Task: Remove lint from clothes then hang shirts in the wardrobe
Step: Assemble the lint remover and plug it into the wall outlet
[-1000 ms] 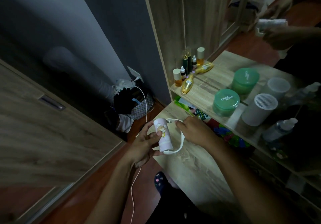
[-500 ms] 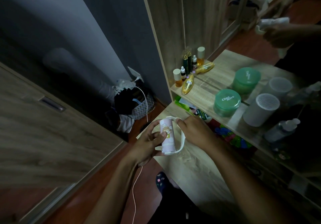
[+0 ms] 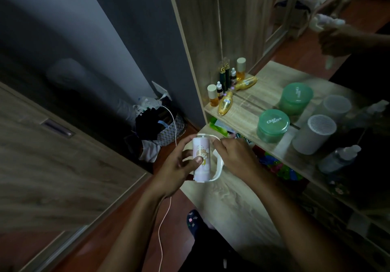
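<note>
A lint roller (image 3: 202, 159), pale pink with a cartoon figure and a curved white handle, stands upright between my hands above the wooden dresser's lower ledge (image 3: 223, 204). My left hand (image 3: 177, 170) grips the roll from the left, thumb across its front. My right hand (image 3: 234, 157) holds the white handle at the roller's upper right, fingers curled over it. No shirts are in view. A wardrobe door (image 3: 52, 166) with a recessed handle fills the left side.
On the dresser shelf (image 3: 249, 111) stand small bottles (image 3: 223, 94), a green jar (image 3: 273, 125), a white canister (image 3: 314, 133) and a clear spray bottle (image 3: 337, 157) before a mirror. A basket of clothes (image 3: 160, 128) sits on the floor, with a white cable (image 3: 168, 198) hanging beside it.
The roller has turned more upright and shifted slightly right. My right hand has slid along the handle toward the roller's top.
</note>
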